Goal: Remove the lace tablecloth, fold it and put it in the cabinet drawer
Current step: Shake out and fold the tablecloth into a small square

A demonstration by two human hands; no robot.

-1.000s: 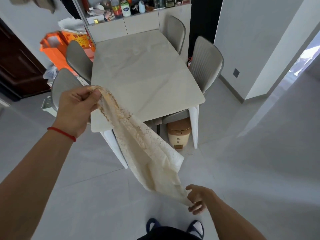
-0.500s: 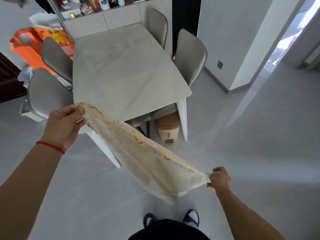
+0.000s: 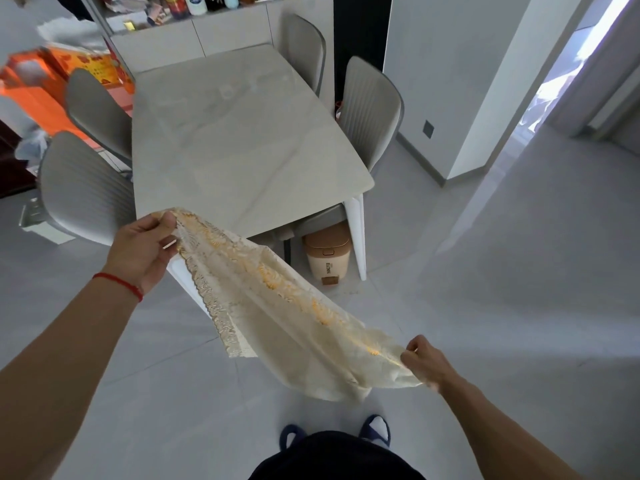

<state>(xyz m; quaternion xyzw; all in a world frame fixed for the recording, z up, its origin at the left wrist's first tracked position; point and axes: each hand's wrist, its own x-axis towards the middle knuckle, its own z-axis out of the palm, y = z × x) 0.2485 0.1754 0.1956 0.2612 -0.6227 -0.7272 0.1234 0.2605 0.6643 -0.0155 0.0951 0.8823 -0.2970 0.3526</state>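
Observation:
The cream lace tablecloth with gold pattern is off the table and folded into a long band, stretched in the air between my hands. My left hand pinches its upper end near the table's front corner. My right hand grips the lower end, down by my right side above the floor. The band sags in the middle, with a scalloped edge hanging on the left. The marble dining table stands bare in front of me. A cabinet with flat drawer fronts stands behind the table.
Grey chairs flank the table, two on the left and two on the right. A beige bin sits under the table's near end. Orange boxes stand at the far left. A doorway opens on the right.
My right hand rose from near the floor and swung out to the right, pulling the hanging cloth taut into a band. The view turned slightly left.

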